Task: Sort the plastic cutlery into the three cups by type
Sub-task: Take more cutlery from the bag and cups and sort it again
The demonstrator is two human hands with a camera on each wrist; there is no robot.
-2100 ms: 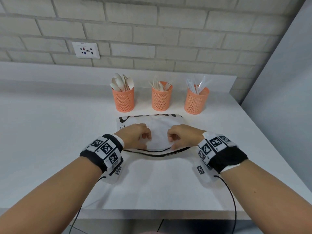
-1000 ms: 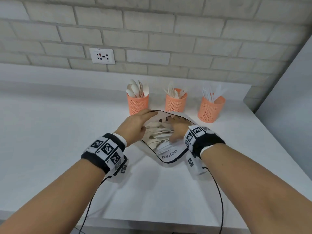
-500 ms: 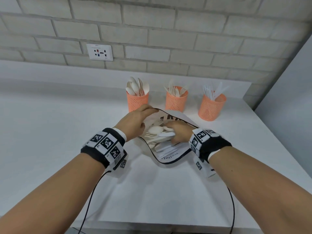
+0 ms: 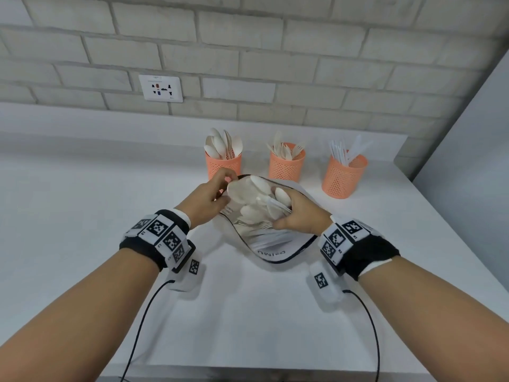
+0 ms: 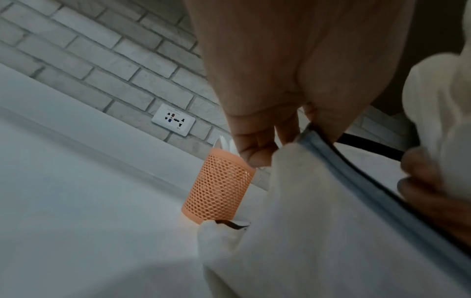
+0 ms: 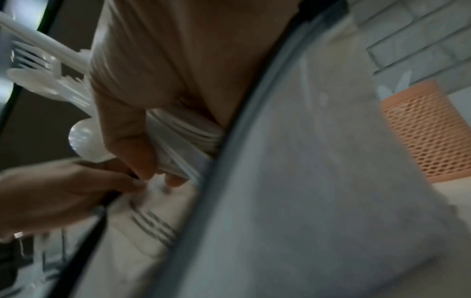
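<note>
On the white counter [image 4: 82, 216], a white bag [image 4: 278, 244] with black edging, mouth held open, lying just in front of the three orange mesh cups. Left hand [image 4: 205, 201] pinching the bag's black rim [image 5: 362, 141] between thumb and fingers, right beside the left cup [image 4: 223, 164]. Right hand [image 4: 298, 216] inside the bag mouth, fingers curled round a bundle of white plastic cutlery [image 4: 264, 199], spoon bowls and fork tines sticking out past the fist; more pieces loose in the bag beneath. Spoons standing in the left cup, forks in the middle cup [image 4: 286, 164], knives in the right cup [image 4: 344, 175], this last set a little apart to the right of the bag. Raised bag wall between the hands and the left and middle cups, hiding part of their bases. Behind the cups, a low ledge and grey brick wall [image 4: 248, 51] with a white socket plate [image 4: 161, 88]. Grey panel [image 4: 468, 147] along the right side. Black cables [image 4: 143, 321] trailing from both wrist bands over the counter's near edge.
</note>
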